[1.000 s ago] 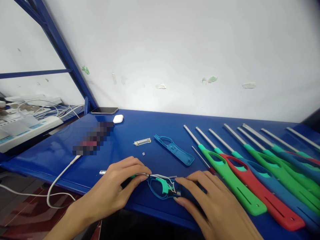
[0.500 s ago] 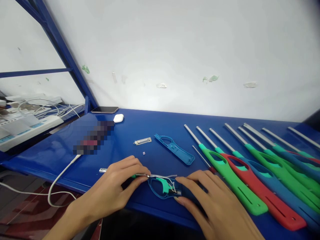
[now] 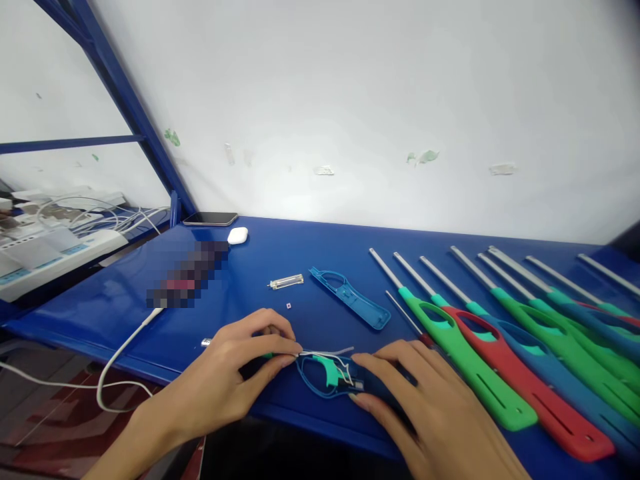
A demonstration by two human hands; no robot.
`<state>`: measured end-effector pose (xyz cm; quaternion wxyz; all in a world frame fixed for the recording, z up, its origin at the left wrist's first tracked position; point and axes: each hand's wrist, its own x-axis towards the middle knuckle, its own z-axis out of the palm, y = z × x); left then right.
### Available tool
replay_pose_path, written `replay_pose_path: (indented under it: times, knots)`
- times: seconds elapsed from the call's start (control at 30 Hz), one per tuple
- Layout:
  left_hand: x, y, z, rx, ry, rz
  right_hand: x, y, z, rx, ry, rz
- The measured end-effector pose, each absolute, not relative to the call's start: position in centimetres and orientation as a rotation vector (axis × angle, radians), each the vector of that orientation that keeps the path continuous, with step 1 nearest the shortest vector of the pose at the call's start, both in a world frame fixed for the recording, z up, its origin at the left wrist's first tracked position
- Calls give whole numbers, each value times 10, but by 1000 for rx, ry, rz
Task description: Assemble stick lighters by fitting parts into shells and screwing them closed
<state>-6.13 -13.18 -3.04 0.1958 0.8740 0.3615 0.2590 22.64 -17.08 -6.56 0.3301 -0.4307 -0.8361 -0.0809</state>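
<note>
An opened blue lighter body [image 3: 311,387] lies near the table's front edge, with a teal trigger [image 3: 330,371] and white wires [image 3: 345,365] showing. My left hand [image 3: 240,373] pinches the lighter's neck end where the wires enter; a metal tip [image 3: 207,343] sticks out to its left. My right hand [image 3: 425,400] grips the handle end between thumb and forefinger, covering much of it. Beyond them lie a blue half shell [image 3: 353,300], a clear tank-like part [image 3: 286,282] and a tiny pale piece [image 3: 289,306].
Several long-necked lighters, among them a green one [image 3: 470,360] and a red one [image 3: 530,387], fill the right side beside a thin screwdriver [image 3: 404,312]. At the left are a phone [image 3: 210,219], a white case [image 3: 238,235] and a cable [image 3: 103,380].
My left thumb and forefinger have shifted slightly right along the neck, and the metal tip has moved a little right. My right hand has barely moved.
</note>
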Motion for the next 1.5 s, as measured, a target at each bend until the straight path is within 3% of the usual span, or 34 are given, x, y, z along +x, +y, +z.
replay_pose_path:
  times: [0.67, 1.5]
  knots:
    - [-61, -126, -24, 2107, 1287, 729, 227, -172, -67, -1147, -2184, -226]
    - [-62, -138, -21, 2556, 1123, 634, 226, -173, -68, -1162, -2200, -244]
